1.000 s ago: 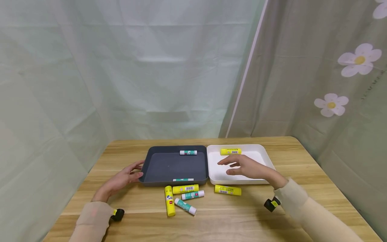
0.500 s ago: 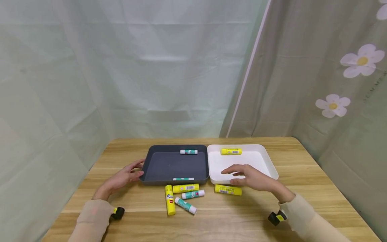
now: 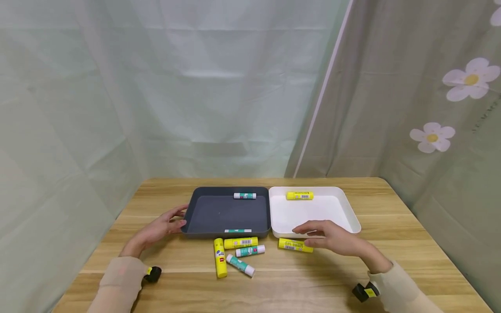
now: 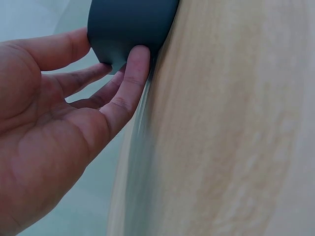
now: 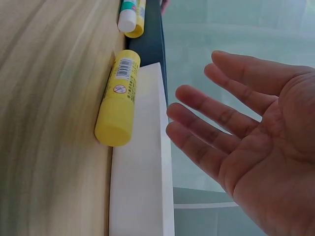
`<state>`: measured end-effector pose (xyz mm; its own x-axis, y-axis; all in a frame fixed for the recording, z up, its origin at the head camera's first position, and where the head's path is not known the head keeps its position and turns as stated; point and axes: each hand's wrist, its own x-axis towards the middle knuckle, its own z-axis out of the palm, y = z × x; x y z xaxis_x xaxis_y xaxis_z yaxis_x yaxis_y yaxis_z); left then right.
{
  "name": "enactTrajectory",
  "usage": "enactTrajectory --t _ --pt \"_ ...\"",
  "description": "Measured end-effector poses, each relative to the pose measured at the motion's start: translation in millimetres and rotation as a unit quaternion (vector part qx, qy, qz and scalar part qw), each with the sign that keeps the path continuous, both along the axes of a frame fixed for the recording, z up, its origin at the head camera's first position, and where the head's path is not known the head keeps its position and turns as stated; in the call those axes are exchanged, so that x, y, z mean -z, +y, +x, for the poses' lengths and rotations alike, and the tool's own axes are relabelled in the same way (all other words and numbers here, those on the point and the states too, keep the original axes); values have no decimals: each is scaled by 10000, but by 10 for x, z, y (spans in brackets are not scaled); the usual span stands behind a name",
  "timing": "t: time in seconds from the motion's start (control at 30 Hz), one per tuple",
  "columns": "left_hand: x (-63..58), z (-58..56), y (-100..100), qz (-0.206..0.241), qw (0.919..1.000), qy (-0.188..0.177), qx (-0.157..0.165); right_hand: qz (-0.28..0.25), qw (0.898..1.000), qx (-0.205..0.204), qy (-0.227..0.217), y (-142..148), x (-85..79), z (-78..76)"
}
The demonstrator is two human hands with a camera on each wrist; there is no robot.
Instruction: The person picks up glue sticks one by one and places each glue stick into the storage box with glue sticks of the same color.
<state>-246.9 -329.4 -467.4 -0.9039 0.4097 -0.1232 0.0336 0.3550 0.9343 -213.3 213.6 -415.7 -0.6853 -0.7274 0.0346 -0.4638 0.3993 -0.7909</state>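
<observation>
My left hand point(image 3: 159, 228) rests at the near left corner of the dark grey tray point(image 3: 215, 215), its fairly straight fingers and thumb touching the outer wall, as the left wrist view shows. Above the near edge of the white tray point(image 3: 321, 212), my right hand point(image 3: 336, 238) hovers with spread fingers and holds nothing. Just below it a yellow glue stick point(image 3: 291, 244) lies on the table along that tray's front; in the right wrist view this yellow glue stick point(image 5: 118, 98) is apart from the fingers.
In front of the dark tray lie two yellow glue sticks point(image 3: 220, 258) and two white-and-teal ones point(image 3: 240, 265). Inside it are two white-and-teal glue sticks point(image 3: 245, 196), far and near. One yellow glue stick point(image 3: 299, 195) is in the white tray. Curtains surround the wooden table point(image 3: 188, 287).
My right hand has moved back from over the white tray toward the near side, now above the yellow glue stick before it. The left hand has stayed at the dark tray's corner.
</observation>
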Motion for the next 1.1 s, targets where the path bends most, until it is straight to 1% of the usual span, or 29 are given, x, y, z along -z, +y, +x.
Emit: enactTrajectory --t 0.17,0.4,0.67,0.8,0.9,1.1 --pt "6 -1 0 0 10000 30 16 44 9998 15 -191 19 22 51" --pt "-6 6 22 -13 10000 -7 13 59 9999 41 -123 36 59 46" --pt "3 9 0 -84 9999 -37 -50 245 9994 -117 213 -6 130 35" --pt "4 4 -7 -102 9999 -31 -45 393 9987 -56 320 -15 158 42" --pt "0 -4 -1 -139 9999 25 20 536 9977 -25 419 -18 186 39" --pt "6 -1 -4 -105 9998 -103 -99 818 9953 -141 496 -41 226 22"
